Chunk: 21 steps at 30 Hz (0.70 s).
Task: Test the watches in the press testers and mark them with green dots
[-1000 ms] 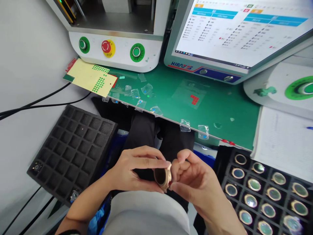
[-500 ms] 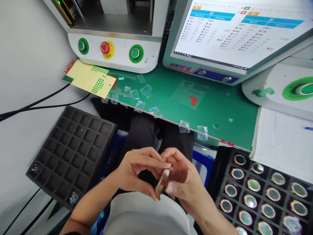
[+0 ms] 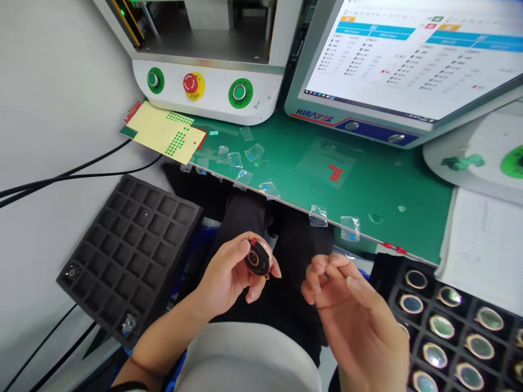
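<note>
Left hand (image 3: 232, 267) grips the watch (image 3: 259, 259) by its rim, presumably to leave the back and red tab (image 3: 254, 241) exposed; right hand (image 3: 351, 305), apart alongside, is half-open, nothing visibly held.

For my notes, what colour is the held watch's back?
The watch back is mostly black, seen best in the head view.

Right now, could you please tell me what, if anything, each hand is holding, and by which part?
The left hand holds the watch by its rim. Whether the right hand pinches anything small cannot be told.
</note>
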### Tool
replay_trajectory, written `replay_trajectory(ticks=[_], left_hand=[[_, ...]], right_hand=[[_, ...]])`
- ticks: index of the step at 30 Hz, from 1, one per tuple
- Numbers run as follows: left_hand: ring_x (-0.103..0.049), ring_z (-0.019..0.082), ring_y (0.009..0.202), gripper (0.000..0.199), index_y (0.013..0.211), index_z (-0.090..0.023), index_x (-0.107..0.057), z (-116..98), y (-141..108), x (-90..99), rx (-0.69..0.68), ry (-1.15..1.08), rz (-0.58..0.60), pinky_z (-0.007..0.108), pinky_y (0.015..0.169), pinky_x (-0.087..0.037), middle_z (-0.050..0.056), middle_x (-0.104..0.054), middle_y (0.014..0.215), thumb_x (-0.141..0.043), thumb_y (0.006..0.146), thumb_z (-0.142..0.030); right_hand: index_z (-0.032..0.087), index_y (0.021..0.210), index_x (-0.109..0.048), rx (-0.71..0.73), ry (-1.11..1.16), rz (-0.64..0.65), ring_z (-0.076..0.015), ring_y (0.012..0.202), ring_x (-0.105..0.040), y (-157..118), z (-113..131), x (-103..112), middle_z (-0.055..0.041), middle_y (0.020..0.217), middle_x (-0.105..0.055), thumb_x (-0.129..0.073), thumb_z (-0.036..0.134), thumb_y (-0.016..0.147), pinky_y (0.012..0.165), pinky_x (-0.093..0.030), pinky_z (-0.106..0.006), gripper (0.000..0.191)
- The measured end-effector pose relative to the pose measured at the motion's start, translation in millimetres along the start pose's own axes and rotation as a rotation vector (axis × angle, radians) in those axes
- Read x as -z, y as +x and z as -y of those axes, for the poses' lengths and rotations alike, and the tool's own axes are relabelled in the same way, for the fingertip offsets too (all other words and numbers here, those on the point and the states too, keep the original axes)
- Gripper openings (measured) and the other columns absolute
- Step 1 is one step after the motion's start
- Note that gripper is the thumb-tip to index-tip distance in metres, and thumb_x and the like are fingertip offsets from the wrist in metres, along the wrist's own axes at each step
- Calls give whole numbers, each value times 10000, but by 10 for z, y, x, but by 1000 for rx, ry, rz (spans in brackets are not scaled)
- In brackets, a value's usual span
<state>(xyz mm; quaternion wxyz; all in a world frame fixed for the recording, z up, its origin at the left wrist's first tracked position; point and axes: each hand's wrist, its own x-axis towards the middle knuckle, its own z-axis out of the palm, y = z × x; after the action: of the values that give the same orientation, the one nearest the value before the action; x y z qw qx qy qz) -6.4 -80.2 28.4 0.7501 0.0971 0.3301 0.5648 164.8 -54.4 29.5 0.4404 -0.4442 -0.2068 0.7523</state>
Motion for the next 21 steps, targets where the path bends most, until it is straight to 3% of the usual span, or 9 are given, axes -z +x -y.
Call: replay_trajectory(ticks=[5, 10, 15, 19, 21], left_hand=[[-384, 25, 366, 356, 709, -143, -512, 71, -44, -45, -78, 165, -68, 83, 314, -230, 0, -598, 541, -602, 887, -437], [-392, 17, 360, 336, 759, -140, -520, 138, -82, -75, -166, 337, -56, 109, 325, -274, 4, -618, 615, -543, 931, -428], [-413, 27, 424, 295, 819, -141, -544, 204, -126, -104, -216, 372, -34, 114, 364, -294, 5, -607, 650, -522, 949, -405], [-415, 33, 470, 239, 891, -158, -572, 255, -200, -159, -385, 436, 35, 109, 383, -300, 0, -587, 694, -479, 976, -360], [-417, 42, 497, 218, 914, -168, -564, 266, -219, -188, -432, 528, 57, 122, 412, -331, -1, -570, 717, -450, 989, -337]], right_hand=[[234, 837, -656, 42, -55, 9, -137, 624, -539, 2, -55, 11, -21, 813, -594, -704, 352, 742, 480, -482, -244, 159], [232, 837, -646, 137, -133, 17, -141, 647, -580, 0, -96, 6, -17, 799, -613, -711, 324, 761, 556, -496, -252, 136], [243, 869, -654, 212, -163, 73, -154, 756, -627, -48, -135, -38, -21, 829, -646, -719, 321, 793, 704, -519, -276, 126], [271, 966, -650, 194, -147, 174, -196, 979, -648, -113, -184, -83, -44, 995, -676, -691, 306, 839, 869, -522, -330, 138], [294, 1045, -632, 142, -124, 257, -209, 1034, -640, -148, -201, -107, -56, 1104, -661, -638, 312, 883, 840, -543, -327, 163]])
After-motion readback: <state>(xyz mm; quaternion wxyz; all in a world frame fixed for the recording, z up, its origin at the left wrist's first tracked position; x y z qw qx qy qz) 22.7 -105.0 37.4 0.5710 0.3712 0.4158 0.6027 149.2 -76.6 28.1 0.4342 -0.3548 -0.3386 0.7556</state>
